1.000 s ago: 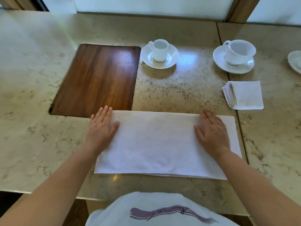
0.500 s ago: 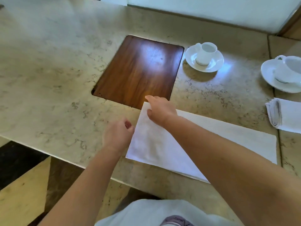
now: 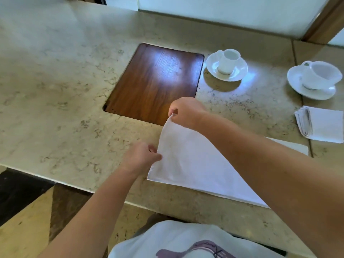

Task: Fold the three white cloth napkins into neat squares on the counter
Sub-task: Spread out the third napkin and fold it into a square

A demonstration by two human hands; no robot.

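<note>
marble counter (image 3: pixel 55 86) bears napkins (image 3: pixel 195 164), saucers (image 3: pixel 227 67)

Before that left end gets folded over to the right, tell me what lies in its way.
Nothing visible does. Both hands, left and right, pinch the napkin at its left end. The person's own right forearm crosses above the cloth. The folded napkin and cups sit farther back, apart from it.

Left of my left grip (image 3: pixel 141 157): bare bench (image 3: pixel 55 101), wide open out to the near edge. Ahead of my right grip (image 3: pixel 183 111): flush wooden inset (image 3: pixel 154 84), flat, nothing standing on it. Ahead-right of that grip, small cup on saucer (image 3: pixel 227 66) blocks. Further right, second cup and saucer (image 3: pixel 314 79), with a folded napkin (image 3: pixel 322 124) just nearer than it. Right forearm crosses over the half-folded napkin (image 3: pixel 189 164), closing the space between grips.
</note>
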